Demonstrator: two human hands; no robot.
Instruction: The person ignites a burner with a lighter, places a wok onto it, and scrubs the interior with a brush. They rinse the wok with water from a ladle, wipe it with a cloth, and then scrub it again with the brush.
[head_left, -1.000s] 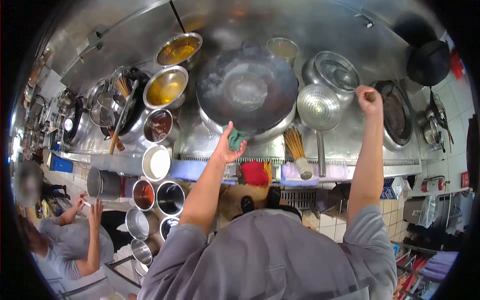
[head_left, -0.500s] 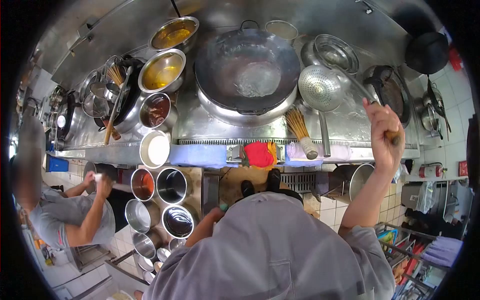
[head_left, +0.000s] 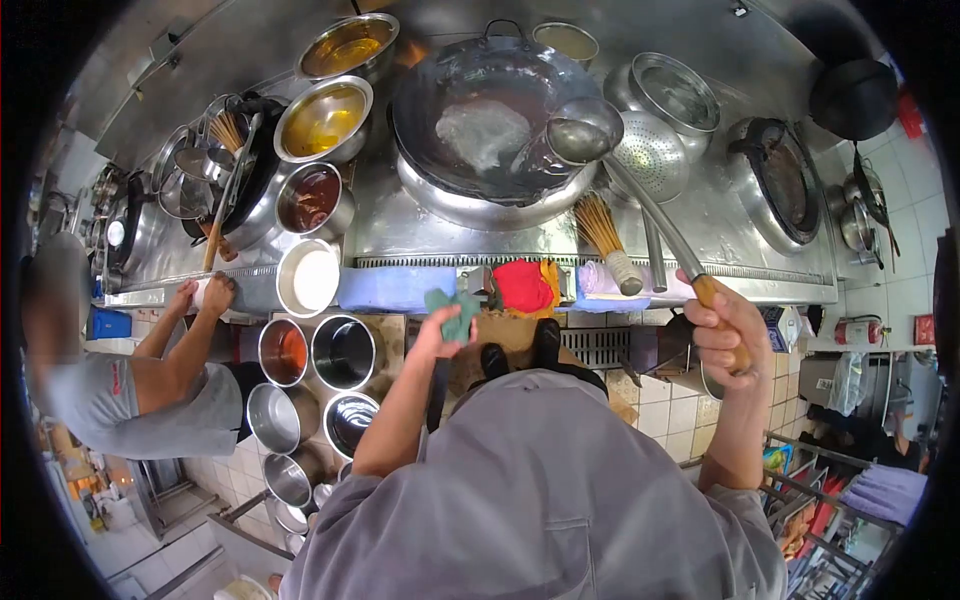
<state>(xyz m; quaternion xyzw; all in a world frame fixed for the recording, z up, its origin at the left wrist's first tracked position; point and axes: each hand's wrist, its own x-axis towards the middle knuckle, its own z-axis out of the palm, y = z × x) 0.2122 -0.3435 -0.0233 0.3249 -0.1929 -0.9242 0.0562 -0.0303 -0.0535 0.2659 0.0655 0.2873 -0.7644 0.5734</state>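
My right hand (head_left: 731,332) is wrapped round the wooden handle of a long metal ladle (head_left: 585,130). The ladle's bowl hangs over the right side of a large dark wok (head_left: 430,110), where whitish, clear liquid lies. My left hand (head_left: 443,332) holds a green cloth (head_left: 453,313) in front of the stove's edge, near a red cloth (head_left: 521,286). Beside the wok, right of it, are a perforated strainer (head_left: 655,155) and a bamboo brush (head_left: 600,230).
Bowls of yellow liquid (head_left: 325,118) and a pot of red sauce (head_left: 308,200) stand left of the wok. Several pots, one with dark liquid (head_left: 343,352), are below them. A co-worker (head_left: 150,400) stands at the left. A metal basin (head_left: 675,92) is at back right.
The ladle has swung left over the wok, and my right hand is lower. My left hand has come up and forward with the green cloth. The co-worker's hands moved towards the stove edge.
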